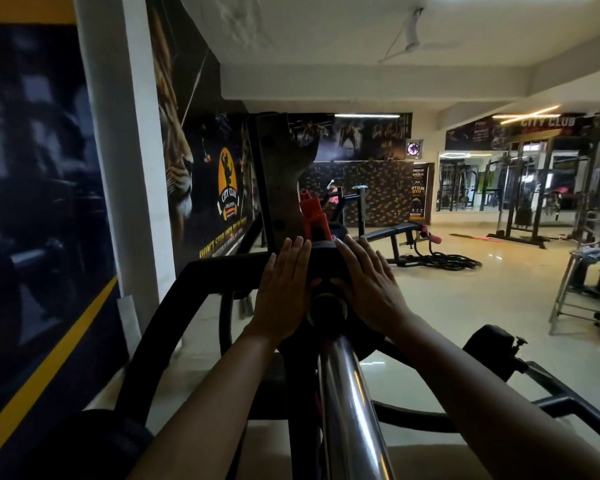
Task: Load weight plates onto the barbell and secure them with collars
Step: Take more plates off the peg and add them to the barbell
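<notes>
Weight plate (326,266) sits on the barbell (345,393); our left hand (284,289) and right hand (371,285) press it, fingers (293,252) straight and together.

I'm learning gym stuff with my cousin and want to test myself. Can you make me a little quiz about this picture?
1. True or false: the left hand and the right hand both press flat, fingers straight, on the dark weight plate.
2. What comes toward the camera between the two arms? A) a shiny barbell B) a broom C) a hose
3. Fill in: the black ropes lie on the ____.

Key: 1 true; 2 A; 3 floor.
</notes>
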### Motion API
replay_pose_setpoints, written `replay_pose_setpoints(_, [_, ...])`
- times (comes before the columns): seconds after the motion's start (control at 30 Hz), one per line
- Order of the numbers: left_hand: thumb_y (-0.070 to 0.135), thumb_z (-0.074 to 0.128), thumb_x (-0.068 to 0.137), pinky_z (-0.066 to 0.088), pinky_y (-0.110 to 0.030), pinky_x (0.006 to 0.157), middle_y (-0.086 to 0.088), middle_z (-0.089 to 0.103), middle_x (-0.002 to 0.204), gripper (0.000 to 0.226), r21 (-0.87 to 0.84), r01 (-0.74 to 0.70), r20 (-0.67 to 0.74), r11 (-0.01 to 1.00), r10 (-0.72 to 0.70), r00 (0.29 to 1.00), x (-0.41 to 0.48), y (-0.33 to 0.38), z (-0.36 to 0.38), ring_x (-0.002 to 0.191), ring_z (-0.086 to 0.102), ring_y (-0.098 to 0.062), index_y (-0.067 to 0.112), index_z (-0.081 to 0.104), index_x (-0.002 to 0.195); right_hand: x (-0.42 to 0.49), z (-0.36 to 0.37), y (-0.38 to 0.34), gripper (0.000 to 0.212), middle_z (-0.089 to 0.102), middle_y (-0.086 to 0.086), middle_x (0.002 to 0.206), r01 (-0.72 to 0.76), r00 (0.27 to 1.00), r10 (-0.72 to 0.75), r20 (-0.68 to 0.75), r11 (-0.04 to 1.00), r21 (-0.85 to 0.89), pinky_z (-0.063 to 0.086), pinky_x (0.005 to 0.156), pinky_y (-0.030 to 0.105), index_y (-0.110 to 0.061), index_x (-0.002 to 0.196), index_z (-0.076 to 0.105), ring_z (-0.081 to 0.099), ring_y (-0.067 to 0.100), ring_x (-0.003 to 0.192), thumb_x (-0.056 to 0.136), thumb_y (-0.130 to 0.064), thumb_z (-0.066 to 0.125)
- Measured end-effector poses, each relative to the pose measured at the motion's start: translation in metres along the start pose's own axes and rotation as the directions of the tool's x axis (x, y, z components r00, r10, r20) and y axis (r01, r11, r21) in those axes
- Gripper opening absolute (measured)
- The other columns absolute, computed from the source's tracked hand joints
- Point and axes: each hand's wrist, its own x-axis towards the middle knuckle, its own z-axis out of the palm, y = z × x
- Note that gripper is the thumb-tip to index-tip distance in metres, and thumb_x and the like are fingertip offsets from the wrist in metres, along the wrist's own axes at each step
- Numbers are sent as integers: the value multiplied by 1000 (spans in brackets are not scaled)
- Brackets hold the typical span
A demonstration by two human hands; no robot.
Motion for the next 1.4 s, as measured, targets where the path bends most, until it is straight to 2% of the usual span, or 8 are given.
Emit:
replay_pose_setpoints(0.13, [39,31,94,19,-42,110,-16,35,144,55,34,13,-20,999,-13,1000,-2,18,-30,136,23,-26,7,25,139,-7,-20,-13,67,19,8,152,1,999,1,-36,999,46,8,113,38,-18,142,17,3,17,139,87,-52,30])
replay_pose_setpoints(0.27, [40,30,94,12,-37,111,-16,38,143,55,89,-14,-19,996,16,1000,-10,47,-72,136,25,-25,8,27,138,-20,-57,-23,65,25,9,150,53,996,-47,-78,996,78,9,113,36,-17,141,24,5,16,138,86,-50,33])
replay_pose_setpoints(0.4, [40,32,93,24,-44,108,-18,42,139,55,150,-9,2,989,9,1000,-25,84,-118,131,35,-31,4,33,136,-42,-100,-30,63,25,7,151,92,995,-86,-44,985,147,11,115,39,-18,141,24,12,21,141,88,-38,51])
replay_pose_setpoints(0.5, [39,32,92,32,-49,103,-19,46,136,55,213,-9,16,977,6,1000,-34,112,-148,128,40,-33,3,37,134,-60,-129,-29,63,29,9,149,135,990,-126,-58,973,188,15,115,41,-16,140,27,19,24,139,87,-33,56])
replay_pose_setpoints(0.73, [41,30,93,32,-44,101,-18,47,135,56,296,-36,78,955,14,997,-40,168,-184,127,40,-32,2,39,133,-88,-170,-18,64,30,8,148,150,989,-147,-32,952,267,15,112,40,-17,140,26,20,25,138,86,-32,57])
replay_pose_setpoints(1.03, [42,29,90,35,-53,100,-21,48,133,60,297,39,136,954,-83,987,-13,198,-144,126,41,-35,0,40,131,-88,-163,38,64,33,9,147,118,993,-122,-4,950,289,18,112,42,-15,139,29,23,26,137,85,-31,59])
replay_pose_setpoints(1.2, [40,35,93,27,-46,108,-19,39,141,57,226,204,57,953,-222,973,20,195,-91,133,31,-32,2,33,137,-67,-134,77,62,36,8,145,97,994,-105,9,947,307,21,111,43,-16,137,32,25,26,136,84,-31,60])
replay_pose_setpoints(1.4, [39,35,95,20,-43,111,-16,30,147,57,272,357,7,893,-373,928,51,160,-29,137,22,-29,7,25,141,-21,-81,114,58,39,8,143,88,995,-100,16,935,344,23,109,40,-16,136,34,30,25,134,85,-28,59])
